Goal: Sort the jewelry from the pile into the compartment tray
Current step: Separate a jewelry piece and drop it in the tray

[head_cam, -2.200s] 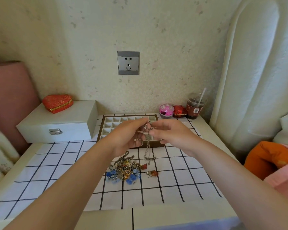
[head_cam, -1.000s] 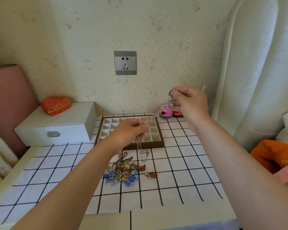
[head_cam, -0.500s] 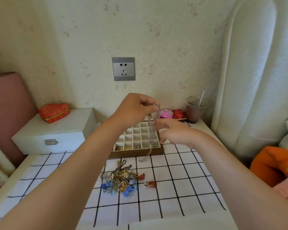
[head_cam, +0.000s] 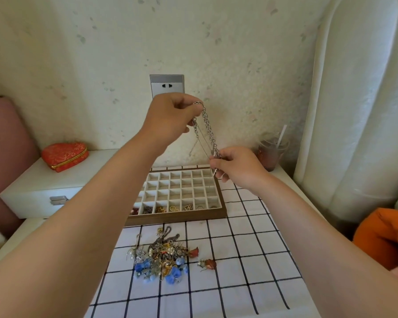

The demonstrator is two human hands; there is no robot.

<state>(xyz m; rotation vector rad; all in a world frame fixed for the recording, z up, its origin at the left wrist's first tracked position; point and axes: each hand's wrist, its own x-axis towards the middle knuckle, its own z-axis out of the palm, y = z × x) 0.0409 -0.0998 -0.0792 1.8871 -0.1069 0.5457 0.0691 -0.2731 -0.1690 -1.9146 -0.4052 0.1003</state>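
Your left hand (head_cam: 170, 118) pinches the top of the silver link chain (head_cam: 208, 129). Your right hand (head_cam: 238, 168) pinches the bottom. The chain slants down over the brown wooden tray with white boxes (head_cam: 177, 218), and your right hand is nearer to it.

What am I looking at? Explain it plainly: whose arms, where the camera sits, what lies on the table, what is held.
No machine here: these are a person's two bare arms, filmed by one camera worn on the head, looking forward and down. The left hand pinches the top of a silver metal link chain; the right hand pinches it lower down. On the white cloth with black checks lie a tangled pile of mixed jewelry and a brown wooden tray of small cream compartments, with pieces in its nearest row. A red heart-shaped case sits on a white box at left.
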